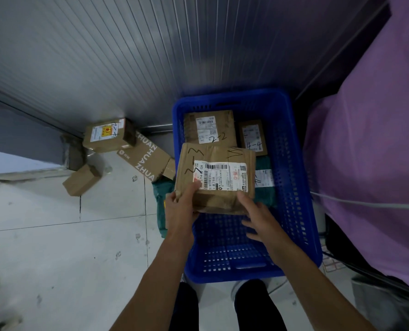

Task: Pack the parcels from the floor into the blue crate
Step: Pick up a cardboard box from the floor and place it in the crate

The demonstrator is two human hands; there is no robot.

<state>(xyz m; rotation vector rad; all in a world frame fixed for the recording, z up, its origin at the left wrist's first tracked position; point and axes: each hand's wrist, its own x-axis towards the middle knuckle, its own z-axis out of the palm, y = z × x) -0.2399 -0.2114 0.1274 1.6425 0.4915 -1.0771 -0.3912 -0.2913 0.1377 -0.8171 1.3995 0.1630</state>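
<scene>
Gripping the near left corner of the brown cardboard parcel with the white label (215, 177), my left hand (179, 207) bore its weight. My right hand (258, 218) was spread wide, forefinger touching the near right edge. The parcel hung across the left rim of the blue perforated plastic crate (301, 166).

Below my hands the crate's bottom lay bare, which I judged room enough to set the parcel down flat. Beyond it three were packed: a dark green mailer bag (264, 195), a brown box marked 2-2 (210, 126) and a small brown box marked 4-4 (252, 137).

Left on the tiles were a green bag (158, 199) against the crate, a long printed carton (146, 158), a plain brown box (83, 180) and a yellow-stickered box (109, 134) by the wall. I judged it about half done.
</scene>
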